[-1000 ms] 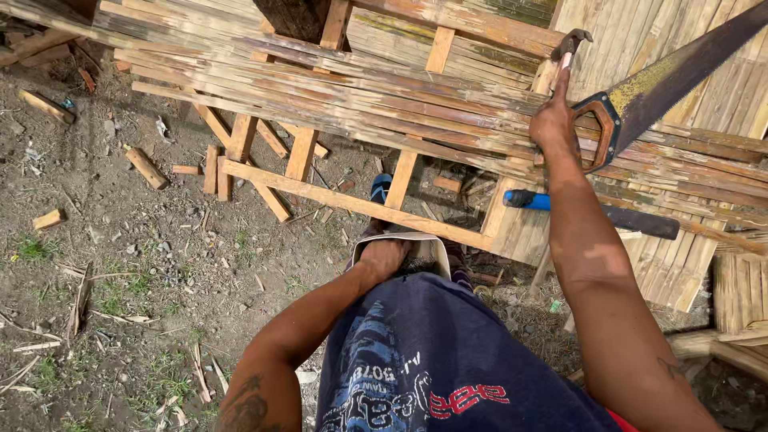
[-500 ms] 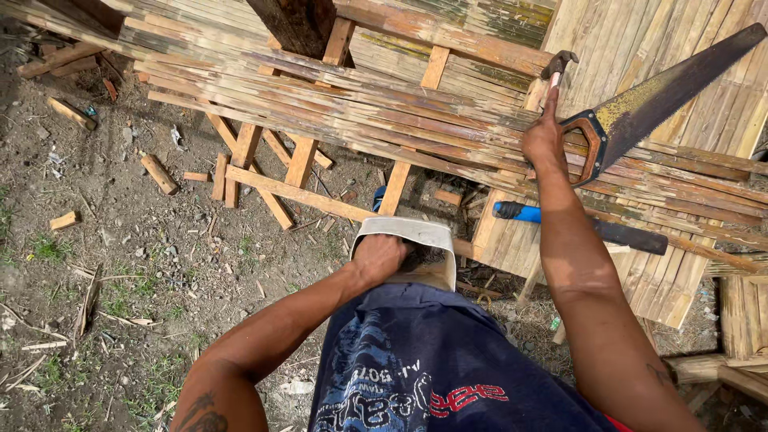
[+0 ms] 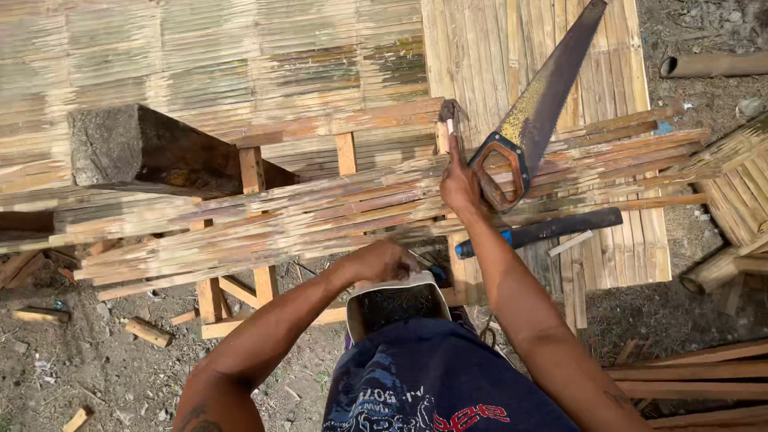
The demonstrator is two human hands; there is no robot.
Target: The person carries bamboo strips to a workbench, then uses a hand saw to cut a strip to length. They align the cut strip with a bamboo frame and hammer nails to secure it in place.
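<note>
My right hand rests on a bundle of bamboo slats and grips a claw hammer; its index finger lies along the pale handle and the metal head points away from me. Just right of that hand, a hand saw with an orange-rimmed handle lies across the slats. My left hand is curled at the far rim of a white cut container with dark contents on my lap. Whether its fingers hold anything is hidden.
The slats lie on a wooden frame over a woven bamboo panel. A dark beam sits at the left. A dark-handled tool lies under my right forearm. Wood offcuts litter the dirt, and bamboo poles lie at the right.
The view has tilted up towards the bamboo panel. My right hand stays on the slats with the hammer beside the saw. My left hand stays at the container.
</note>
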